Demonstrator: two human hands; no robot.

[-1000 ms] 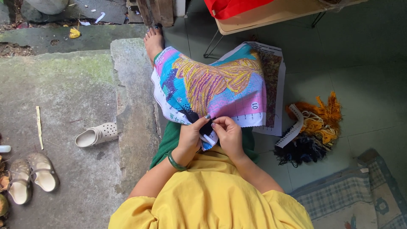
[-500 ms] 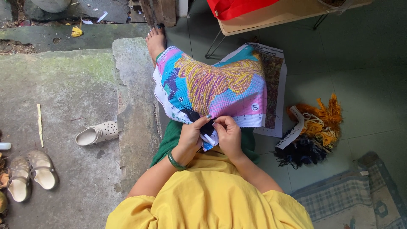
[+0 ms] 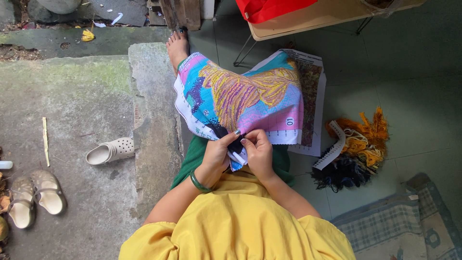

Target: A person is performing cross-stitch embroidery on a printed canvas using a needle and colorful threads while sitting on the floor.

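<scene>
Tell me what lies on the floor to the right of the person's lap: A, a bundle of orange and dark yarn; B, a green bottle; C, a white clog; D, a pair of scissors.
A: a bundle of orange and dark yarn lies on the green floor to the right of the cloth that both hands work on, the left hand and right hand pinching its near edge.

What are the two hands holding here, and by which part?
Both the left hand and the right hand pinch the near edge of the colourful cross-stitch canvas, at a dark stitched patch. A needle cannot be made out.
</scene>
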